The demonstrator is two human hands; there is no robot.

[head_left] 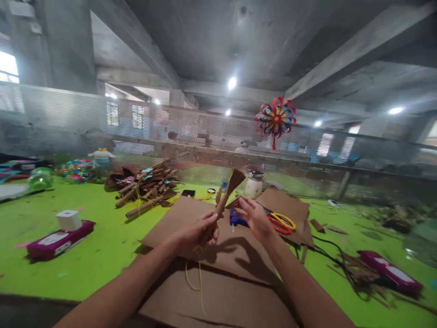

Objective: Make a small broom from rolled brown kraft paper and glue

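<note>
My left hand is closed around a rolled brown paper stem whose top fans out into thin fringed strips, like a small broom. It tilts up to the right, and a yellow string hangs from its lower end. My right hand pinches a small pointed piece of brown paper close beside the stem. Just behind the right hand, a blue glue gun lies on brown paper sheets. Scissors with red and yellow handles lie right of that hand.
A pile of rolled brown paper stems lies back left. A white cube rests on a purple box; another purple box is at right, near black cables. A jar stands before a perforated metal screen with a hanging paper flower.
</note>
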